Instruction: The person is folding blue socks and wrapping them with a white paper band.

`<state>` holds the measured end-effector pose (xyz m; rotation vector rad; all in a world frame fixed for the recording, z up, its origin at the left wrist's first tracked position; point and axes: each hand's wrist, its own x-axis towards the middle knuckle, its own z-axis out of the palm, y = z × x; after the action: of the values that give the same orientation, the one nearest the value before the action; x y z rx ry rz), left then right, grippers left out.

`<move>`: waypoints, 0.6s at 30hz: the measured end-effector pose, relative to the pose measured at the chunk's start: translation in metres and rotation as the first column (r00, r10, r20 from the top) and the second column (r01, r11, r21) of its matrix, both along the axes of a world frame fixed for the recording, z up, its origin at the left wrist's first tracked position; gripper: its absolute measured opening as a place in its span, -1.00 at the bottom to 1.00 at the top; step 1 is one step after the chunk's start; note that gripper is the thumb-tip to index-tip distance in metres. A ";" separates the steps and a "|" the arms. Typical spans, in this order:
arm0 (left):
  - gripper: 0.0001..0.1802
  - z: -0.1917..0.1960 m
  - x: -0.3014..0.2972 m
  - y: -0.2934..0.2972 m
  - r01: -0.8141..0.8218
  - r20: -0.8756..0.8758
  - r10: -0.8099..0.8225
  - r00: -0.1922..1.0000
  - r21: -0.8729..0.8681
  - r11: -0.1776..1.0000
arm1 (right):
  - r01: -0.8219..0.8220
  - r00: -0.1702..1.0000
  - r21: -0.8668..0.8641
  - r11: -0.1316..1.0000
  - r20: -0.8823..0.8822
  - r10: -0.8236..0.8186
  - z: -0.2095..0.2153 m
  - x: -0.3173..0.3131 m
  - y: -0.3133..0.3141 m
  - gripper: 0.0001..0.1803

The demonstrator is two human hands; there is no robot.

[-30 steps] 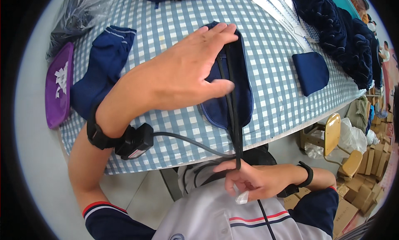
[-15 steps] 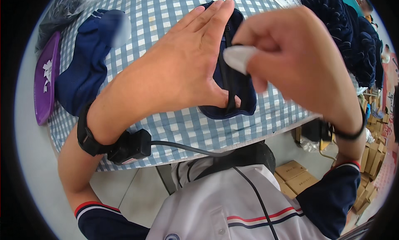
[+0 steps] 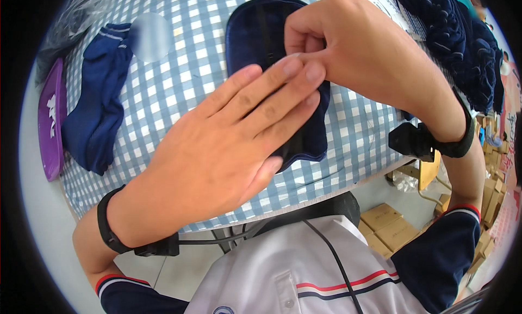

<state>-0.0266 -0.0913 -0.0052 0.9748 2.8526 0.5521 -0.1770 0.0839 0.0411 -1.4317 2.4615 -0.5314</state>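
Observation:
A dark navy cloth piece [image 3: 244, 42] with a rounded far end and stitched edges lies on the checked tablecloth, a black strip running down its middle. My left hand [image 3: 234, 123] rests flat across its near part, palm down, fingers stretched toward the upper right. Over the cloth's right side, my right hand [image 3: 348, 47] is closed, thumb and fingers curled together, its thumb side meeting the left fingertips. Whatever those right fingers hold is hidden now.
On the left lie a crumpled navy knit garment [image 3: 98, 107] and a purple tray [image 3: 51, 156] with white scraps. Dark plastic [image 3: 68, 36] sits behind them. A navy cloth pile [image 3: 462, 47] stands far right. Cardboard boxes [image 3: 394, 229] sit below the table edge.
My left hand has slid nearer and turned across the cloth. My right hand has moved up and left; the white piece in its fingers is now out of sight. The cloth's rounded end shows more.

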 end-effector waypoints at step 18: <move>-0.14 0.016 -0.013 -0.002 0.085 0.143 -0.085 0.986 0.011 0.996 | 0.741 0.670 0.042 0.670 -0.106 -0.734 0.001 0.013 0.193 -0.55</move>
<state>-0.0395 -0.0930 0.0108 1.0084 2.6716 0.5950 -0.1640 0.2770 0.0419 -0.3388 3.0341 -0.5004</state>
